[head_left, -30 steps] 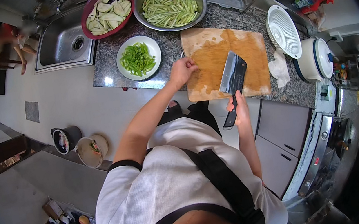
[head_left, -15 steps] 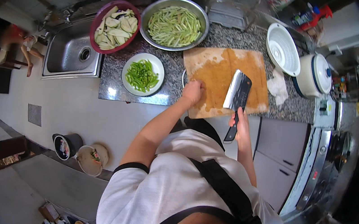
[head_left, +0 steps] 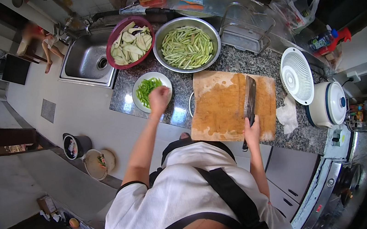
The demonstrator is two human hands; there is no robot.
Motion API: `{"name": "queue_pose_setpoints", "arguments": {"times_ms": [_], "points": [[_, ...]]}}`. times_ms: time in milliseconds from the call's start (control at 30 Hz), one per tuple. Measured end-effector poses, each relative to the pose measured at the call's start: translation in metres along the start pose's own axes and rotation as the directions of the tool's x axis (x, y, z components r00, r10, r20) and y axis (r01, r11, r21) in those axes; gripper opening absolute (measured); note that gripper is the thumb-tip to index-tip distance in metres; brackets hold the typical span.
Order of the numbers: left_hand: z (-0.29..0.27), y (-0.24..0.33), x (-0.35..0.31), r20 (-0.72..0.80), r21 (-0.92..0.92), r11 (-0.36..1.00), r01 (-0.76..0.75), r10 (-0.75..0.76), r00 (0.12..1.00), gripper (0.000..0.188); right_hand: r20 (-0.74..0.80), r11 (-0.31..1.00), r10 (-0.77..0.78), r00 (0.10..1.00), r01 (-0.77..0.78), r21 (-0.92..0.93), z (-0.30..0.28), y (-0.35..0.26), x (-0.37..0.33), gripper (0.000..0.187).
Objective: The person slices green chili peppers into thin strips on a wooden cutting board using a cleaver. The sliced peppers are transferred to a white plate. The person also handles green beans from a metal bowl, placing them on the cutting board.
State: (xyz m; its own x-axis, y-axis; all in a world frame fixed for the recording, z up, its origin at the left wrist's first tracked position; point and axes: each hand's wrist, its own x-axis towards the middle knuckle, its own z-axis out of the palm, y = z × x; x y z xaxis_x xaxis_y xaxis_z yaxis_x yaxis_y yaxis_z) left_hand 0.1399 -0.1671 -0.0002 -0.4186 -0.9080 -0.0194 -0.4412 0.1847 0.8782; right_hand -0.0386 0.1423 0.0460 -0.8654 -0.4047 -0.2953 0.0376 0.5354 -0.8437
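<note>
My right hand (head_left: 251,129) grips the black handle of a cleaver (head_left: 250,98). Its blade is turned almost edge-on over the right part of the wooden cutting board (head_left: 217,110), whose surface is wet and stained. My left hand (head_left: 159,99) is over the right side of a white plate (head_left: 138,103) heaped with sliced green peppers (head_left: 145,90). Its fingers are drawn together; whatever they hold, if anything, is too small to make out. Behind the board stands a steel bowl (head_left: 218,40) of cut green beans (head_left: 187,46). Sliced eggplant (head_left: 131,45) fills a dark red basin (head_left: 117,64) beside it.
To the left is a steel sink (head_left: 79,58). A wire rack (head_left: 247,32) stands behind. At right are a white colander (head_left: 296,74), a crumpled white cloth (head_left: 287,114) and a white pot (head_left: 328,104). Two buckets (head_left: 99,165) stand on the floor. Another person's legs (head_left: 48,53) show far left.
My left hand has moved from the board's left edge to the plate of peppers. The cleaver has turned from showing its broad side to nearly edge-on. The whole view has shifted slightly.
</note>
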Motion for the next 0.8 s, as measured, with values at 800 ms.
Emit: {"name": "queue_pose_setpoints", "arguments": {"times_ms": [800], "points": [[-0.019, 0.069, 0.088, 0.316, 0.306, 0.883, -0.355, 0.258, 0.913, 0.043, 0.222, 0.852, -0.414, 0.883, 0.462, -0.246, 0.015, -0.027, 0.053, 0.043]]}}
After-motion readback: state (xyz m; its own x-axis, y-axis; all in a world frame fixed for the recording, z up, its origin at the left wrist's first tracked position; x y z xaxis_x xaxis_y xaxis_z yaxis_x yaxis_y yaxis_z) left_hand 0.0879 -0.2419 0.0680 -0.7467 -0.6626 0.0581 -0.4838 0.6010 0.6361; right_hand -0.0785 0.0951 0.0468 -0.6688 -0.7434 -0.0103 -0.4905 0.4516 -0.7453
